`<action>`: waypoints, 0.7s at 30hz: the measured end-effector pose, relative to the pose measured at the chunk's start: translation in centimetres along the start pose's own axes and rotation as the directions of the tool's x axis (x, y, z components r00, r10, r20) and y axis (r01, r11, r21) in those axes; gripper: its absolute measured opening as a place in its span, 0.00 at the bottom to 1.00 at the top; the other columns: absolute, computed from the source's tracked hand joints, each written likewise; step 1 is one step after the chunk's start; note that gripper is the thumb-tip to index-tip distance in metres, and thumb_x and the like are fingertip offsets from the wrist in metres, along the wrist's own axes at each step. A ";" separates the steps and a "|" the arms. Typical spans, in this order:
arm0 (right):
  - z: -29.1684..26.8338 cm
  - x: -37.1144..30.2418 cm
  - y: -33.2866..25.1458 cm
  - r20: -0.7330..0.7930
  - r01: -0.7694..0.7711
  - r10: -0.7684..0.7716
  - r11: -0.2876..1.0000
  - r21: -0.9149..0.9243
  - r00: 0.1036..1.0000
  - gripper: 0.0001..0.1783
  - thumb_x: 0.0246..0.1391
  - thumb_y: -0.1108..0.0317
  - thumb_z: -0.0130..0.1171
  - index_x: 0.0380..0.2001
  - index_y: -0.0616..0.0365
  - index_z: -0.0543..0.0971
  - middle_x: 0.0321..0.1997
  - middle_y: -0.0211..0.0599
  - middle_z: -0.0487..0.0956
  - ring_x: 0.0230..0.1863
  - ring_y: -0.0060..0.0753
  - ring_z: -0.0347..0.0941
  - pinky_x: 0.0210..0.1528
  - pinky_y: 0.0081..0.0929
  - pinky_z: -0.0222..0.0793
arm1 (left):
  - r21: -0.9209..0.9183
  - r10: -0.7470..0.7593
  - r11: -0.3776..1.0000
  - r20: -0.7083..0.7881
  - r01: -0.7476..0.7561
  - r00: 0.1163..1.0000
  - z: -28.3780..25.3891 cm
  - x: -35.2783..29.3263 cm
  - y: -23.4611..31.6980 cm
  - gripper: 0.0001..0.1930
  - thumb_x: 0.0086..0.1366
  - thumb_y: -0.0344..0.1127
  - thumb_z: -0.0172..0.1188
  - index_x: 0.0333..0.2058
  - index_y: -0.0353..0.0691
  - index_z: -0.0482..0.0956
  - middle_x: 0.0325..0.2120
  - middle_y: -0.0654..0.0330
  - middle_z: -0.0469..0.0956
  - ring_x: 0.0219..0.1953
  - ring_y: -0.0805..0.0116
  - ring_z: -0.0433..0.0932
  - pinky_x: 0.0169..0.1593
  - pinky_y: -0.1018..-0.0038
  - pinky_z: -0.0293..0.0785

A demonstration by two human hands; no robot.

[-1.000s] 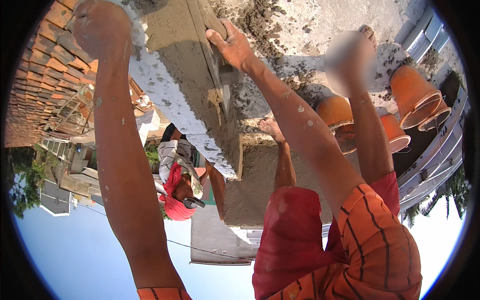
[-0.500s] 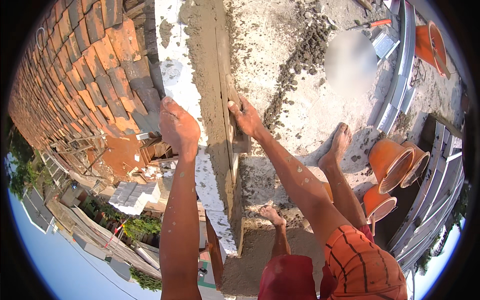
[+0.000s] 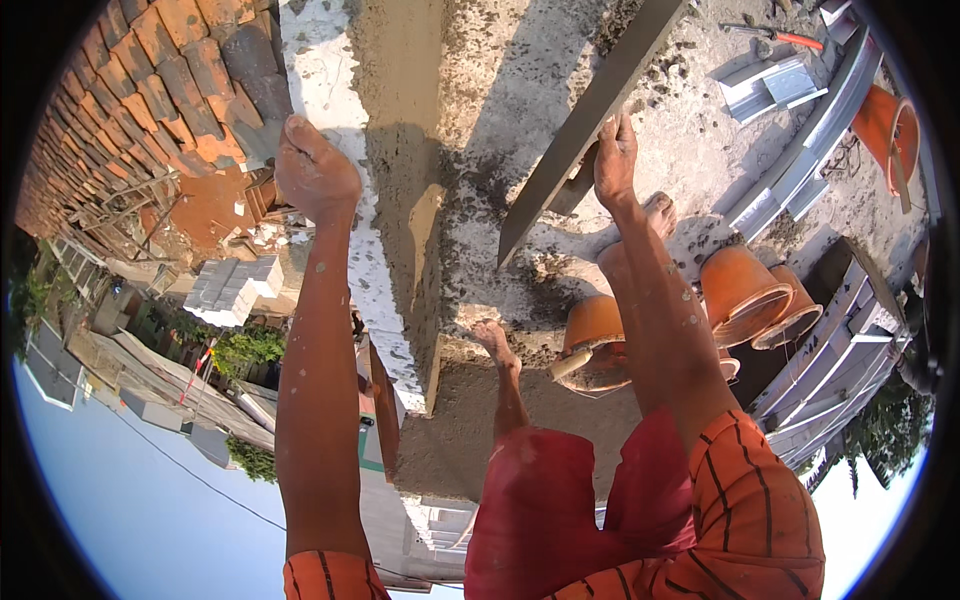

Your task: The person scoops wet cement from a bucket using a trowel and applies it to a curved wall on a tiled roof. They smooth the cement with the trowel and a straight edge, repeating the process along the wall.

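My right hand (image 3: 615, 165) grips a long, grey-brown wooden float (image 3: 590, 130) by a block on its back. The float is tilted and held off the wall, its lower end pointing toward my feet. My left hand (image 3: 318, 178) is a closed fist at the outer edge of the wall's white-splashed strip (image 3: 335, 75); its fingers curl out of sight. Between my hands runs the wall's band of smoothed mortar (image 3: 395, 90), partly in shadow.
Orange buckets (image 3: 735, 290) stand at the right, one with a handled tool (image 3: 570, 364) at its rim. Metal channels (image 3: 800, 160) and a red-handled tool (image 3: 798, 40) lie farther up. Left of the wall are roof tiles (image 3: 180, 75) and a drop to lower ground. My bare feet (image 3: 492, 340) stand right of the wall.
My right hand has lifted the float off the wall's side and swung it to the right. My left hand stays closed at the outer edge. The view has shifted.
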State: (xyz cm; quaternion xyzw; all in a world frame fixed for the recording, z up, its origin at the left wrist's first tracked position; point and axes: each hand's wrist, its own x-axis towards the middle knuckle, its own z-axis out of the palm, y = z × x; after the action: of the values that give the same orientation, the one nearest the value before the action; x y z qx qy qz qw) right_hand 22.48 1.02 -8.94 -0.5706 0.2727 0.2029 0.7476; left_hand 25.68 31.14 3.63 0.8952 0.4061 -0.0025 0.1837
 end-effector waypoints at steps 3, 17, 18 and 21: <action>3.5 -6.3 5.9 0.066 0.043 -0.049 0.995 0.085 0.997 0.31 0.62 0.49 0.50 0.60 0.58 0.64 0.35 0.28 0.74 0.31 0.17 0.69 0.32 0.21 0.69 | -0.007 0.028 1.000 0.004 -0.028 1.000 0.8 0.3 -0.1 0.28 0.69 0.51 0.34 0.33 0.30 0.75 0.25 0.46 0.76 0.30 0.45 0.73 0.37 0.56 0.66; -5.7 -3.8 3.6 -0.165 -0.453 0.432 0.740 -0.498 0.887 0.33 0.62 0.59 0.46 0.62 0.69 0.54 0.38 0.43 0.75 0.42 0.41 0.72 0.43 0.36 0.73 | -0.156 0.173 0.974 0.048 -0.164 0.984 2.0 2.0 -2.6 0.21 0.69 0.47 0.40 0.43 0.34 0.73 0.30 0.60 0.73 0.33 0.66 0.71 0.41 0.69 0.67; -7.3 -2.4 2.0 -0.119 -0.422 0.421 0.762 -0.492 0.899 0.35 0.62 0.59 0.46 0.64 0.69 0.51 0.40 0.45 0.75 0.43 0.42 0.72 0.46 0.38 0.72 | -0.034 0.193 0.981 0.040 -0.192 0.980 0.3 2.4 -3.2 0.18 0.67 0.45 0.43 0.41 0.34 0.72 0.29 0.60 0.72 0.31 0.66 0.71 0.39 0.70 0.68; -10.0 0.7 -3.8 -0.005 -0.124 0.130 0.933 -0.338 0.991 0.39 0.61 0.58 0.50 0.66 0.67 0.47 0.40 0.45 0.75 0.42 0.39 0.72 0.48 0.38 0.70 | 0.198 0.272 0.937 0.097 -0.287 0.957 1.6 4.7 -6.4 0.12 0.61 0.39 0.52 0.35 0.34 0.71 0.26 0.60 0.72 0.27 0.67 0.71 0.32 0.71 0.68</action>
State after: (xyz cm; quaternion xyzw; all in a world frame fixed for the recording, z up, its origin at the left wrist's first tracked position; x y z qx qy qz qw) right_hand 23.54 -9.66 -8.58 -0.6698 0.2638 0.2995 0.6261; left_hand 24.41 37.89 -0.66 0.9575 0.2657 -0.0498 0.1005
